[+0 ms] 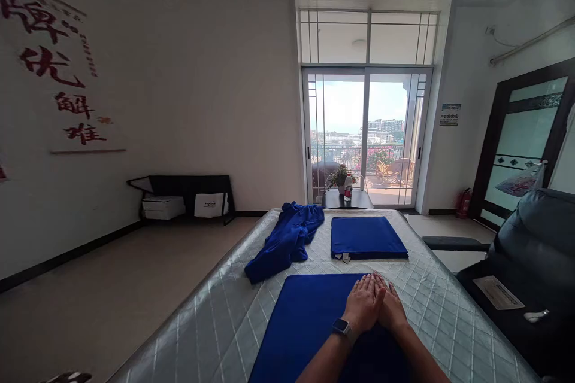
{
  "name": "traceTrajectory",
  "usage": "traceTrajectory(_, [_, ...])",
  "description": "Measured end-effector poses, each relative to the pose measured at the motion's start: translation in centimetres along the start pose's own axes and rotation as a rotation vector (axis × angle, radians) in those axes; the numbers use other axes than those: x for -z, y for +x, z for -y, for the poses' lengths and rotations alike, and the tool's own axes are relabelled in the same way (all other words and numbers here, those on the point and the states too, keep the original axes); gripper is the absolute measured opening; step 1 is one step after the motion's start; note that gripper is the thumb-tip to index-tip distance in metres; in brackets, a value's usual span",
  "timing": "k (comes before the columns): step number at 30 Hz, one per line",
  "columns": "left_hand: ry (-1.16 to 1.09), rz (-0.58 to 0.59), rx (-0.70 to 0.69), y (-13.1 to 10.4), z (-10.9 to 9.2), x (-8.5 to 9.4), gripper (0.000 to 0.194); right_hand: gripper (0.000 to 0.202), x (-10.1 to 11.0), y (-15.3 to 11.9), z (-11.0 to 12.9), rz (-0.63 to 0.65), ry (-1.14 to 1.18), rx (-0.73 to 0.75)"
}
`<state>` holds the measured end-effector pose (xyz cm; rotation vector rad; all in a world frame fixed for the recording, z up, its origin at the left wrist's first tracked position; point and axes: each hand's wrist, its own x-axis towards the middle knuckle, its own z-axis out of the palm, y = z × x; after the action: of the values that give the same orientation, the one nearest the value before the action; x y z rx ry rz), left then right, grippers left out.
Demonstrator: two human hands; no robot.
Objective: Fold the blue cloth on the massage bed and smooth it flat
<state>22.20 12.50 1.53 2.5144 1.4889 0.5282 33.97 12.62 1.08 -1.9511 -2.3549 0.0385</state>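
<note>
Both hands lie flat near the far right edge of a smooth blue cloth (305, 323) spread on the quilted mattress. My left hand (365, 302), with a smartwatch (341, 327) on its wrist, has its fingers stretched out. Close beside it, my right hand (392, 306) also has straight fingers, its thumb side touching the left. Neither hand grips anything. Beyond them sits a neatly folded blue cloth (368, 236) with a white tag (345, 258). To its left lies a crumpled blue cloth (287, 239). My forearms hide part of the near cloth.
A silvery quilted mattress (202, 323) fills the foreground. At its far end stands a small table (330, 200) with a bottle (348, 187) and a potted plant (340, 176). A black chair (534, 245) is at the right, and a low black shelf (188, 182) stands by the wall.
</note>
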Motion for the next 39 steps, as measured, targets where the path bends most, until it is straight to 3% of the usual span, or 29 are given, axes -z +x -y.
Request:
traceTrajectory(2, [0.002,-0.028,0.005,-0.1,0.6,-0.2,0.071,0.062,0.0,0.1,0.0,-0.004,0.005,0.0])
traceTrajectory(5, [0.058,-0.037,0.034,-1.2,2.9,0.6,0.071,0.062,0.1,0.3,0.2,-0.017,0.037,-0.018])
traceTrajectory(14, [0.201,-0.049,0.289,-7.7,12.8,6.6,0.078,0.064,0.0,0.5,0.6,-0.031,0.077,-0.072])
traceTrajectory(19, [0.224,-0.096,0.381,-10.6,16.7,8.2,0.08,0.065,-0.3,0.7,0.5,-0.036,0.053,-0.073])
traceTrajectory(23, [0.213,-0.108,0.407,-10.9,17.4,8.2,0.082,0.065,-0.5,0.7,0.5,-0.049,0.044,-0.069])
traceTrajectory(39, [0.242,-0.116,0.411,-10.7,17.4,7.7,0.086,0.065,0.1,0.6,0.8,-0.022,0.057,-0.081])
